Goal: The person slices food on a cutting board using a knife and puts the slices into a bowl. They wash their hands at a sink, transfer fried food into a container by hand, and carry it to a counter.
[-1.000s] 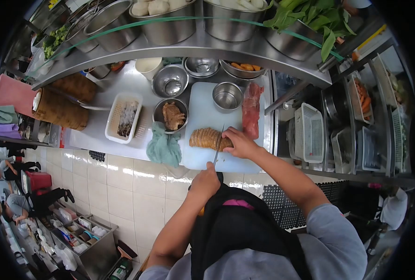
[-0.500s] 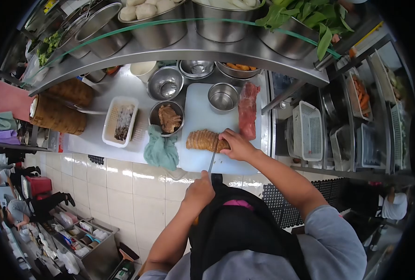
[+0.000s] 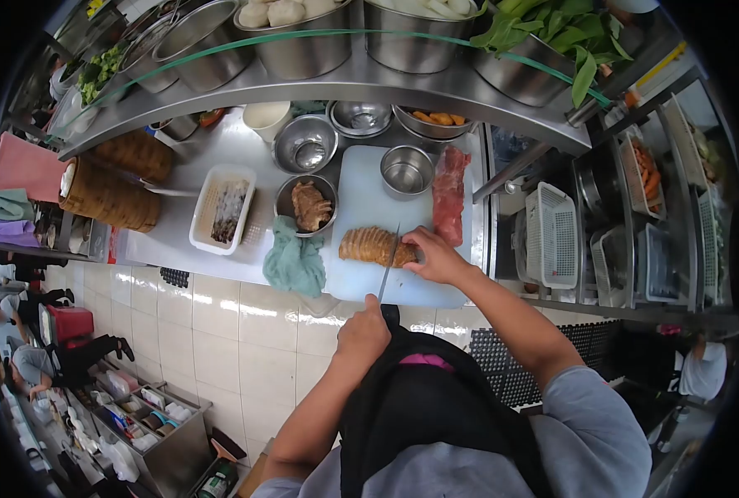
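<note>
My left hand (image 3: pixel 363 332) is closed round the handle of a kitchen knife (image 3: pixel 386 278). The blade points away from me and lies across a browned piece of cooked meat (image 3: pixel 363 245), its tip showing past the far side. Left of the blade, the meat is cut into several slices that still stand together. My right hand (image 3: pixel 438 257) grips the meat's uncut right end, fingers close to the blade. Under the meat is a pale cutting board (image 3: pixel 361 286). A metal bowl (image 3: pixel 407 172) and a long strip of raw red meat (image 3: pixel 449 199) also rest on the board.
A green cloth (image 3: pixel 293 261) lies left of the board. Beyond it are a bowl of cooked meat (image 3: pixel 311 206) and a white basket (image 3: pixel 222 207). A steel shelf (image 3: pixel 320 87) with pots overhangs the counter. Racks with baskets (image 3: pixel 552 236) stand right; other people are behind, left and right.
The knife tip now shows beyond the far side of the meat. My right hand has drawn back slightly to the right along it. The whole view has shifted a little.
</note>
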The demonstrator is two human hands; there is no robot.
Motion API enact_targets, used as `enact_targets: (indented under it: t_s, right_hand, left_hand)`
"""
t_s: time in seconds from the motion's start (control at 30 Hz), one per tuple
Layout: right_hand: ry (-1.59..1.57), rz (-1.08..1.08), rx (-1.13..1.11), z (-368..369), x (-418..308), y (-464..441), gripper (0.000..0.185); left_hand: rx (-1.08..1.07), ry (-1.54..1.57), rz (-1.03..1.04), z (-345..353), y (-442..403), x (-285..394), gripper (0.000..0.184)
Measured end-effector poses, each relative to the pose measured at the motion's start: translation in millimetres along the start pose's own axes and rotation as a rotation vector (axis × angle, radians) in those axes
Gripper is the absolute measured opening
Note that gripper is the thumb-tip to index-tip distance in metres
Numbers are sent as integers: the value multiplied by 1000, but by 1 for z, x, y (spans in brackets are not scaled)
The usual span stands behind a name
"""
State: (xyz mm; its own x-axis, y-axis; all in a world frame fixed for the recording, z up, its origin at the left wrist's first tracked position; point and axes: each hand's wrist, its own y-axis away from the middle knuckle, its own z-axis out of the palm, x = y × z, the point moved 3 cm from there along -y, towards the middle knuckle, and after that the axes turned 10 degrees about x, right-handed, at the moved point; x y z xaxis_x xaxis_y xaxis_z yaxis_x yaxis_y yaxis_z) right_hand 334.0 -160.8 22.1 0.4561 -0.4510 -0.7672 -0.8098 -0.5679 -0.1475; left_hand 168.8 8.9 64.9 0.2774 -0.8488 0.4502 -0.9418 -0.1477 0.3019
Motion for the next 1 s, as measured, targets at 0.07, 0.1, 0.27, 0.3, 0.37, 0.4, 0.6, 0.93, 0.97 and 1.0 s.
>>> enact_targets:
  t_s: [0.07, 0.1, 0.27, 0.3, 0.37, 0.4, 0.6, 0.93, 0.97, 1.0]
  right_hand:
    - [1, 3, -32, 2, 5, 1, 47]
    - [0, 3, -33, 2, 5, 0, 47]
    - [33, 3, -53, 1, 4, -4, 44]
    - [32, 4, -53, 1, 5, -4, 44]
    - [29, 19, -54, 3, 8, -3, 45]
    - [28, 22, -53, 2, 7, -3, 45]
    - [45, 7, -62, 8, 10, -1, 44]
    - [61, 30, -22, 9, 7, 4, 45]
    - [65, 21, -10, 9, 7, 2, 44]
    - [66, 13, -7, 9, 5, 0, 44]
  left_hand:
    - [-12, -3, -11, -5, 2, 2, 26]
    - [-12, -3, -12, -5, 3, 2, 26]
    - [-61, 8, -9, -13, 5, 8, 27]
    - [-63, 7, -9, -14, 6, 8, 27]
    - [-72, 14, -2, -15, 7, 9, 26]
    - [-75, 13, -1, -17, 7, 10, 26]
    - [-125, 14, -15, 9, -12, 6, 26]
    - [-190, -30, -20, 12, -10, 5, 38]
    - [-142, 13, -16, 25, -16, 0, 39]
    - [-133, 11, -16, 34, -20, -3, 39]
